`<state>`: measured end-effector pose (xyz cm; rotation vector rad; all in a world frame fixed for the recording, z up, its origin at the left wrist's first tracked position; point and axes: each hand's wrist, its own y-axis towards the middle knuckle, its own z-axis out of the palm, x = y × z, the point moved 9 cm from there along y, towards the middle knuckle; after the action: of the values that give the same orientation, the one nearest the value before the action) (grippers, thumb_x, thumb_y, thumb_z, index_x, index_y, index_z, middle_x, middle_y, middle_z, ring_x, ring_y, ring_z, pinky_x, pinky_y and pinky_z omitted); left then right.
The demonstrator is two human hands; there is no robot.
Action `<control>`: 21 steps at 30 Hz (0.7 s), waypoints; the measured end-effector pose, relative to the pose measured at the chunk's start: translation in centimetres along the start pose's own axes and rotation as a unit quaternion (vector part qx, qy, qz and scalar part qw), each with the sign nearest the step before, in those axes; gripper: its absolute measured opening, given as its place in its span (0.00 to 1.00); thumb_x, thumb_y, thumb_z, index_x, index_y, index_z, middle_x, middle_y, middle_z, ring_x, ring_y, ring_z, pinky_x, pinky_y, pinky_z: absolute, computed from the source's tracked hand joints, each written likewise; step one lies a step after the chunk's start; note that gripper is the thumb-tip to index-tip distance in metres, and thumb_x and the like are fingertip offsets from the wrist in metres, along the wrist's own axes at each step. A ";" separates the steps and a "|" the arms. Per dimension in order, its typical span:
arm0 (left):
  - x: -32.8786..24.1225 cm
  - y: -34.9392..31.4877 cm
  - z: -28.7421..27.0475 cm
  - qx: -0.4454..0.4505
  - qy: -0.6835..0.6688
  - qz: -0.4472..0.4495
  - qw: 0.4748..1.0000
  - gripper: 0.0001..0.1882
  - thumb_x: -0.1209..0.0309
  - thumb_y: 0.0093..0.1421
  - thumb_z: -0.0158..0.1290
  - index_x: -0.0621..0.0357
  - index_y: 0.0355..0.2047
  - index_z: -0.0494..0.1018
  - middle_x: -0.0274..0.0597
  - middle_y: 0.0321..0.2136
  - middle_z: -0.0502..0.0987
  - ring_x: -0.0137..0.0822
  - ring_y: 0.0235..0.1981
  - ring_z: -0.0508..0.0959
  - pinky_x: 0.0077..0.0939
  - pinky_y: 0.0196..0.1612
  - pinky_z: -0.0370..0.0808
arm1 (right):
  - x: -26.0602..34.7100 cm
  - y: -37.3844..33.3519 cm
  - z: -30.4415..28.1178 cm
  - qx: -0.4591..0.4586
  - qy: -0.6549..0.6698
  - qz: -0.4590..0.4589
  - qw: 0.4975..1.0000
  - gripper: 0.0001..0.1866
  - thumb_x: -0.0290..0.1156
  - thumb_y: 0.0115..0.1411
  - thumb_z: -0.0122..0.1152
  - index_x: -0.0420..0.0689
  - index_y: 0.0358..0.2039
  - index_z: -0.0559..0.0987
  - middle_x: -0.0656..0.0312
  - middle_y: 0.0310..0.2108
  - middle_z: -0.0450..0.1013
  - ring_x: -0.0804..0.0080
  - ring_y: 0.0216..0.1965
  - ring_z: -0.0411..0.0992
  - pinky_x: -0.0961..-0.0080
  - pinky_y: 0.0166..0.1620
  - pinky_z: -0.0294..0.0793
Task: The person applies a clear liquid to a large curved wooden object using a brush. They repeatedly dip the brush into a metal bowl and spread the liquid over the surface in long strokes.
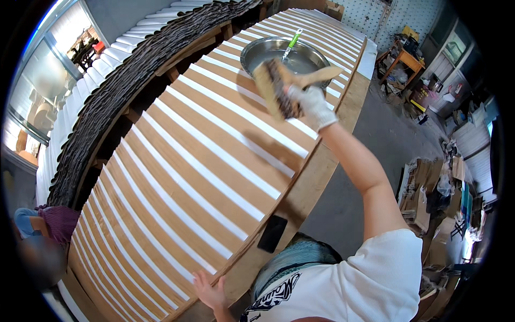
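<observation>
My right hand (311, 104), in a white glove, grips a wide wooden-handled brush (276, 86) and holds it over the far part of a table laid with rows of brown wooden strips (214, 161) with white gaps between. Just beyond the brush sits a round metal basin (257, 51) with a green-handled tool (292, 42) lying in it. My left hand (209, 292), bare, rests with fingers spread on the near edge of the wooden table frame (311, 182).
A black phone (272, 233) lies on the table frame near me. A dark stack of strips (107, 102) runs along the left. A person in purple (51, 222) is at the lower left. Cardboard and clutter (429, 193) cover the floor at right.
</observation>
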<state>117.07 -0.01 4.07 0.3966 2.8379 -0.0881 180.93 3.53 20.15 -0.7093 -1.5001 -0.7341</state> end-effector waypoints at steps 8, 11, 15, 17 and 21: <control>-0.1 1.9 3.3 0.068 0.057 -0.053 0.995 0.46 0.73 0.43 0.67 0.62 0.65 0.63 0.61 0.67 0.59 0.62 0.65 0.62 0.42 0.67 0.62 | -5.3 18.9 -8.3 0.005 -0.334 -0.046 0.941 0.28 0.52 0.54 0.65 0.41 0.45 0.82 0.44 0.41 0.79 0.50 0.44 0.77 0.63 0.49 0.73; 0.8 1.4 3.7 0.083 0.030 -0.093 0.992 0.45 0.74 0.44 0.67 0.62 0.65 0.63 0.61 0.67 0.60 0.62 0.65 0.62 0.41 0.67 0.61 | -5.9 19.8 -5.7 0.052 -0.409 -0.074 0.908 0.21 0.47 0.55 0.63 0.47 0.44 0.83 0.47 0.42 0.79 0.48 0.47 0.76 0.60 0.50 0.72; 1.9 1.5 4.8 0.079 0.045 -0.092 0.992 0.46 0.73 0.44 0.67 0.62 0.65 0.62 0.61 0.66 0.60 0.61 0.66 0.62 0.41 0.68 0.61 | -6.2 20.8 -4.1 0.134 -0.445 -0.097 0.880 0.20 0.47 0.56 0.62 0.46 0.43 0.83 0.47 0.43 0.78 0.47 0.48 0.74 0.59 0.52 0.70; 3.3 0.5 5.5 0.071 0.052 -0.095 0.992 0.46 0.73 0.43 0.67 0.61 0.65 0.62 0.62 0.65 0.61 0.62 0.65 0.62 0.41 0.68 0.61 | -5.8 21.0 -4.2 0.109 -0.328 -0.072 0.936 0.24 0.48 0.56 0.65 0.39 0.43 0.83 0.50 0.39 0.80 0.58 0.42 0.77 0.66 0.48 0.72; 1.6 1.5 4.8 0.047 0.060 -0.074 0.994 0.38 0.73 0.45 0.63 0.64 0.60 0.66 0.59 0.59 0.69 0.61 0.61 0.67 0.47 0.65 0.65 | -6.0 20.0 -3.6 0.089 -0.282 -0.008 0.955 0.24 0.46 0.58 0.67 0.39 0.46 0.82 0.64 0.37 0.79 0.77 0.35 0.73 0.77 0.41 0.72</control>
<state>117.29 1.38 -1.01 0.2169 2.9865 -0.2349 199.27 12.72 15.04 -0.8095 -2.0632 -0.4115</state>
